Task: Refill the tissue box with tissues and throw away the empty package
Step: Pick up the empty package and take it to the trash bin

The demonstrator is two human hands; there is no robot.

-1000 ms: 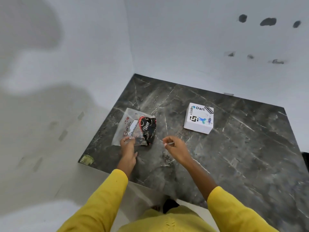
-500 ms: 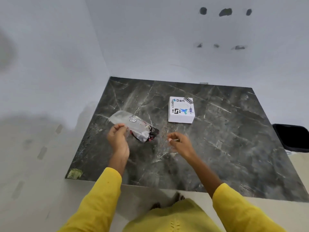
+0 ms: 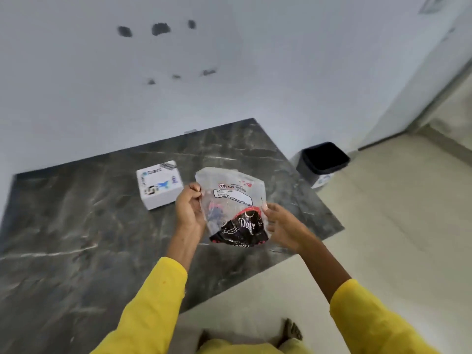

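Observation:
A clear plastic tissue package (image 3: 231, 198) with a black and red printed bottom hangs flat in the air above the dark marble slab (image 3: 76, 238). My left hand (image 3: 190, 209) pinches its left edge and my right hand (image 3: 281, 226) holds its right edge. The package looks limp and empty. A white tissue box (image 3: 159, 185) with printed logos sits on the slab to the left of my hands, apart from them.
A black waste bin (image 3: 323, 159) stands on the pale floor past the slab's right corner, against the white wall. The slab's front edge runs diagonally under my arms. My feet show at the bottom.
The package was lifted off the slab by my left hand and raised; my right hand has now gripped its other edge. My view swung right, bringing the bin into sight.

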